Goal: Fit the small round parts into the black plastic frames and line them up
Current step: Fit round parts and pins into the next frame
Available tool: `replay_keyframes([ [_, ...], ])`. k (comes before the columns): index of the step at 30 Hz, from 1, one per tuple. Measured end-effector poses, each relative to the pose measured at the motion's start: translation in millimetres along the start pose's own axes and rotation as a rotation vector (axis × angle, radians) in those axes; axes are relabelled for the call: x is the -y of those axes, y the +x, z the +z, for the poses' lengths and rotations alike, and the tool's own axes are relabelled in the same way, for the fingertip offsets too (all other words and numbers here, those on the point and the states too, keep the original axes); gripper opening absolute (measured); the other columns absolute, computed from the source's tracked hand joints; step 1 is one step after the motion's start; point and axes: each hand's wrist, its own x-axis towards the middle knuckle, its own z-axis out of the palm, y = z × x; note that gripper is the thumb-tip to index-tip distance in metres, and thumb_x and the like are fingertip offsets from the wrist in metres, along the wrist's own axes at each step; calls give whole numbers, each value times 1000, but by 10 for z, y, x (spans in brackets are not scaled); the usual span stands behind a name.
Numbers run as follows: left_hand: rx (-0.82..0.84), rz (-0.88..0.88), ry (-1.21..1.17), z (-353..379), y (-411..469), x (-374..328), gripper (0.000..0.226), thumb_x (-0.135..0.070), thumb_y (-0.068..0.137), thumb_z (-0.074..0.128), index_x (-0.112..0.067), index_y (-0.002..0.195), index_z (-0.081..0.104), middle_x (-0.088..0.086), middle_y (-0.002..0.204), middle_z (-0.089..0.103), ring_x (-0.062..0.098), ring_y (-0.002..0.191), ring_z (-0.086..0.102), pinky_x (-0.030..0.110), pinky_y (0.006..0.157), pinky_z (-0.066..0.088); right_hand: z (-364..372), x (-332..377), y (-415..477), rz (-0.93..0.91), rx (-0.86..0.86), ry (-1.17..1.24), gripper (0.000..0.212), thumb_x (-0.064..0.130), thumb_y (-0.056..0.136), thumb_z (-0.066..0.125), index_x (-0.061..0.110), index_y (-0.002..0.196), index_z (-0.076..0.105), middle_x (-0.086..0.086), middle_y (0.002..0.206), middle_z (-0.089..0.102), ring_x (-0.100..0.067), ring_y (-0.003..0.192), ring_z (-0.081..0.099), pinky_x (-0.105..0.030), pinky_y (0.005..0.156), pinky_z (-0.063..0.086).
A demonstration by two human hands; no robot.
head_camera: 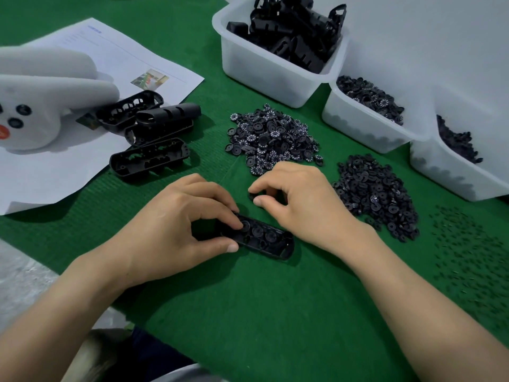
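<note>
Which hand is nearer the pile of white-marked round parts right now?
Right. The right hand sits just in front of the pile, pinching a small part; the left hand is farther back and to the left, gripping the black frame.

Assembly workshop: parts bins (256, 64)

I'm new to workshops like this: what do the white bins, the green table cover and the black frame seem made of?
White bins: translucent plastic, dark contents showing faintly through the walls. Green table cover: probably felt or woven mat, matt with fine ribs. Black frame, held by the left hand: moulded plastic, with a slight sheen.
</note>
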Motion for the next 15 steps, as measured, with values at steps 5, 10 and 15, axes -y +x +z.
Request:
replay_keyframes([
  [5,2,-14,18,5,14,-36,27,-48,69,73,-27,87,73,-13,97,64,16,91,56,38,79,48,-56,-91,-98,47,-46,-5,19,21,80,70,21,99,68,6,79,60,-4,67,49,-33,69,48],
  [10,26,-24,93,96,78,-162,33,-52,69,61,-28,88,73,-14,96,64,15,89,54,40,81,46,-364,-329,-356,210,-275,140,16,10,82,68,18,96,71,24,74,56,11,59,49,-2,57,35],
  [15,75,-33,108,293,220,-355,28,-45,69,68,-27,90,73,-14,98,63,13,92,51,40,85,43,-610,-579,-783,354,-268,124,14,8,82,67,21,86,71,23,70,59,10,53,49,-2,51,33],
])
